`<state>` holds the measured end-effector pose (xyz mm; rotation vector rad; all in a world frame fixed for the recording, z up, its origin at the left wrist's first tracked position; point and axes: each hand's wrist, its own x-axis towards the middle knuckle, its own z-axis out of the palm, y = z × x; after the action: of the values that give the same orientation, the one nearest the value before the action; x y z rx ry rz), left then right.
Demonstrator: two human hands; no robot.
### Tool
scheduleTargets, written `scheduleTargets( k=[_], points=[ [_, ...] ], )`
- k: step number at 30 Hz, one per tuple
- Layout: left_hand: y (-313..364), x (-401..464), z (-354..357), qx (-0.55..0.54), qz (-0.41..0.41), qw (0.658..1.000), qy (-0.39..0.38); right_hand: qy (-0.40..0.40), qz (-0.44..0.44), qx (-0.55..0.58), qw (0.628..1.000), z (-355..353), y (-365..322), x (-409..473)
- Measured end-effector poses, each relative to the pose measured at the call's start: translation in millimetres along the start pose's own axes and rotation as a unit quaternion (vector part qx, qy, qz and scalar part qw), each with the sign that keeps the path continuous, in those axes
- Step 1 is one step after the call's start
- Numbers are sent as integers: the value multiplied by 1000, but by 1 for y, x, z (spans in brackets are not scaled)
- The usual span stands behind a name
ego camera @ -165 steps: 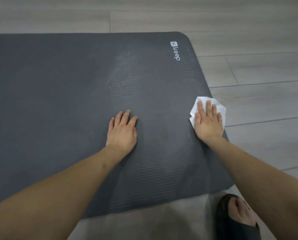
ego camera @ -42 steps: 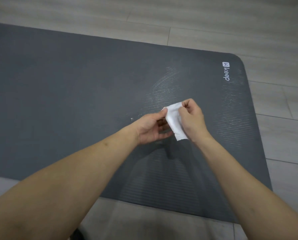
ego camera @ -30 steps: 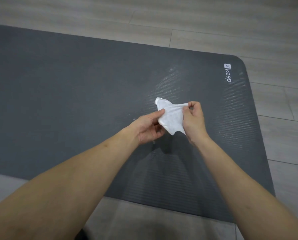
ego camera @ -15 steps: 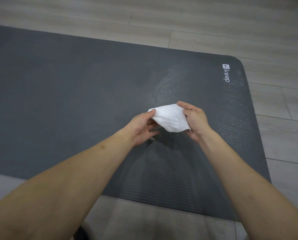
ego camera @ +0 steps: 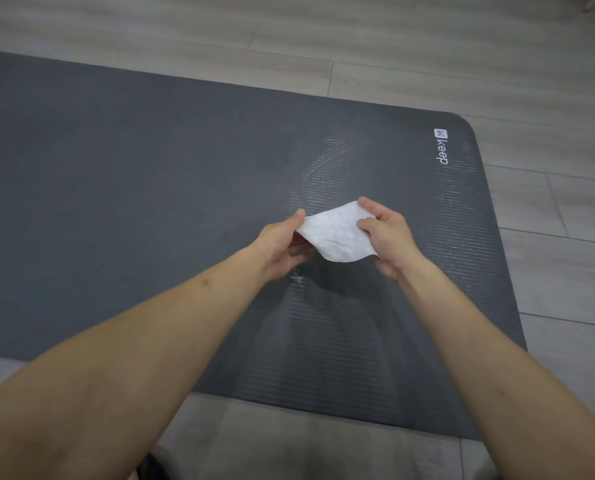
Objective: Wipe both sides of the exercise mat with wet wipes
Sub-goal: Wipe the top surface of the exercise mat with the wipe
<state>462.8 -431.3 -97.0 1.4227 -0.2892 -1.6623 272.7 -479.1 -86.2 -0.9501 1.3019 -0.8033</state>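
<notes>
Seen from your head camera: the white lettering "keep" (ego camera: 442,151), with a small square "K" logo just beyond it, runs along the far right corner of one dark grey exercise mat (ego camera: 150,202) spread flat on a pale wood-grain plank floor (ego camera: 548,237). The mat's surface is finely ribbed, its corner rounded, and damp sheen streaks show on the ribs between the lettering and your hands. A small glistening wet spot (ego camera: 296,278) sits on the mat just under your left wrist.

You hold one white wet wipe (ego camera: 335,233) above the mat, near its right end and inward from the lettering. Your left hand (ego camera: 282,247) pinches the wipe's left corner between thumb and fingers; your right hand (ego camera: 387,237) pinches its right edge, thumb on top. The wipe is thin, soft and lightly textured, stretched between both hands into a curved sheet that sags toward you, casting a shadow on the mat below.

Two bare forearms reach in from the near edge. A dark shape (ego camera: 152,467) at the bottom, off the mat's near edge, is too cropped to identify.
</notes>
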Motion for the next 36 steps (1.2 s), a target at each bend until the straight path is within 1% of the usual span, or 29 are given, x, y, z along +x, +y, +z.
scheduleTargets(
  k=[2, 3, 5, 8, 9, 11, 12, 13, 14, 15, 17, 18, 19, 20, 22, 23, 25, 27, 29, 30, 32, 35, 36],
  points=[
    [3, -2, 3, -59, 13, 998, -11, -16, 31, 0, 999, 2, -1, 3],
    [4, -2, 5, -72, 29, 997, -19, -21, 34, 0, 999, 5, -3, 5],
    [7, -1, 9, -57, 80, 994, -35, -20, 15, 8, 1000, 9, -10, 9],
    [12, 0, 10, -34, 151, 986, -56, -15, -40, -3, 999, 5, -18, 12],
    [11, 0, 9, -6, 163, 985, -57, -10, -51, -12, 999, 3, -15, 12],
    [2, 2, 5, 106, 157, 981, -44, -9, -23, -40, 999, -1, -1, 12],
    [-5, 3, 3, 172, 137, 975, -28, -13, 0, -85, 996, -2, 11, 12],
    [-14, 5, 0, 235, 111, 966, -6, -19, 16, -161, 987, -3, 21, 10],
    [-23, 7, -5, 289, 87, 953, 15, -29, 21, -258, 965, -6, 29, 8],
    [-30, 9, -9, 336, 75, 938, 29, -41, 14, -355, 934, -9, 35, 5],
    [-39, 6, -17, 413, 84, 906, 38, -52, -16, -513, 857, -14, 40, 0],
    [-41, 4, -20, 440, 96, 892, 36, -37, -27, -572, 819, -15, 41, -2],
    [-41, 2, -24, 458, 106, 882, 37, -10, -36, -611, 791, -13, 42, -3],
    [-41, 0, -27, 470, 114, 875, 38, 26, -52, -631, 774, -8, 42, -3],
    [-42, -5, -32, 491, 134, 860, 38, 86, -114, -631, 763, 7, 44, 1],
    [-43, -8, -35, 512, 151, 845, 44, 94, -148, -618, 766, 18, 46, 4],
    [-44, -15, -40, 567, 190, 797, 85, 68, -191, -599, 774, 44, 54, 12],
    [-43, -19, -49, 606, 206, 757, 132, 29, -177, -618, 766, 67, 70, 17],
    [-41, -19, -62, 629, 210, 732, 156, 3, -134, -642, 755, 75, 92, 20],
    [-40, -18, -69, 636, 215, 722, 167, -1, -126, -651, 748, 73, 101, 20],
    [-36, -15, -82, 650, 226, 699, 193, 4, -132, -661, 739, 65, 111, 19],
    [-31, -11, -104, 689, 237, 646, 231, 29, -135, -672, 727, 57, 114, 18],
    [-31, -10, -113, 696, 238, 634, 239, 33, -131, -675, 725, 57, 115, 18]
  ],
)
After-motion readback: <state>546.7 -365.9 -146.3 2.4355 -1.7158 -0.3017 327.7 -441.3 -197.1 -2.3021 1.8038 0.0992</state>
